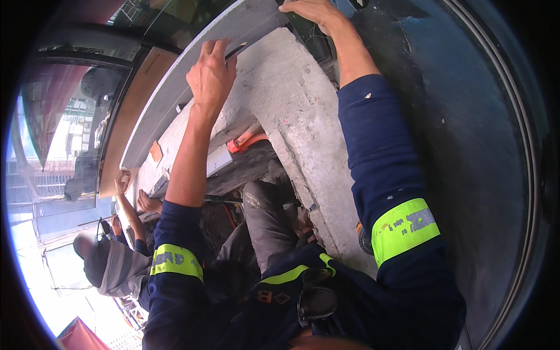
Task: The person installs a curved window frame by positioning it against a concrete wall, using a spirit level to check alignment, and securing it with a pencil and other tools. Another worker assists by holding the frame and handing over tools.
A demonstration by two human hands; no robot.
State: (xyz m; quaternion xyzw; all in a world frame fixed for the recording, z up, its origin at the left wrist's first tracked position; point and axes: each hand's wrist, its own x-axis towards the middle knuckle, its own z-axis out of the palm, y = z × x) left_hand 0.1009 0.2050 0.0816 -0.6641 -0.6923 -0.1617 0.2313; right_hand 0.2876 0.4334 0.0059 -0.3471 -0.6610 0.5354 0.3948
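A long grey board [192, 58] stands on edge along the far side of a rough concrete ledge [291, 87]. My left hand [211, 76] is closed around a dark, slim pencil [235, 51], its pale tip pointing up and right in front of the board. At the top, my right hand [315, 13] grips the board's right end with thumb and fingers, partly cut off by the picture's edge. A co-worker's hand [122, 182] holds the board's left end, and their other hand [149, 203] rests at the ledge.
An orange-red pipe [242, 143] lies in the opening under the ledge. A small tan chip [156, 151] sits near the board. A dark blue panel [461, 146] rises on my right; glass windows [70, 128] stand at left. The co-worker [111, 262] is at lower left.
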